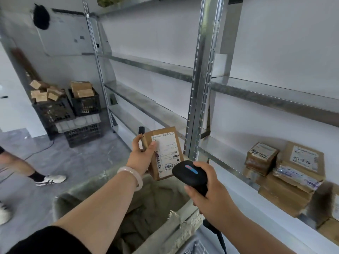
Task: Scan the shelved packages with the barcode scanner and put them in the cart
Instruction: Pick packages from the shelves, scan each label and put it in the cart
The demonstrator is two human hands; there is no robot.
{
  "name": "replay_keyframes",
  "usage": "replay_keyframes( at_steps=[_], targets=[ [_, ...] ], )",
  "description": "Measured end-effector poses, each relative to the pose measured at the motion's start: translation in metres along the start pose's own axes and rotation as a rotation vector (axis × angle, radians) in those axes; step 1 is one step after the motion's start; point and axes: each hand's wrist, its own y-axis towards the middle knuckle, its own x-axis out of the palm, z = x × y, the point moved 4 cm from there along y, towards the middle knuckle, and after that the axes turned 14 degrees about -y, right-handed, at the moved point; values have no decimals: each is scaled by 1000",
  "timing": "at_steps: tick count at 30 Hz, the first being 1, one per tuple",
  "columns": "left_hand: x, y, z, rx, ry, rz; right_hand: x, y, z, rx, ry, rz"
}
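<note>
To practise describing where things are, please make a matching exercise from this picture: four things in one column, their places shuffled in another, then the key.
Things:
1 barcode scanner
2 labelled package
3 stacked packages
4 black crates

Places:
a on the floor
b in the left hand
c on the shelf
d in the right hand

Pairs: 1-d, 2-b, 3-c, 4-a.

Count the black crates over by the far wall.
3. The left crate is heaped with small boxes; the right crate beside it also holds boxes; the bottom crate sits lower, under the right one. More may be hidden behind the stack.
</note>
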Motion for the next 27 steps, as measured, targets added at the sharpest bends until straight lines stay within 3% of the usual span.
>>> replay_keyframes(
  at_steps=[17, 27],
  targets=[
    [-61, 28, -38, -90, 51, 127, 67, 22, -9, 44, 23, -152],
    [-124, 42, -74, -232, 81, 256, 120, 37, -3, 21, 36, -262]
  ],
)
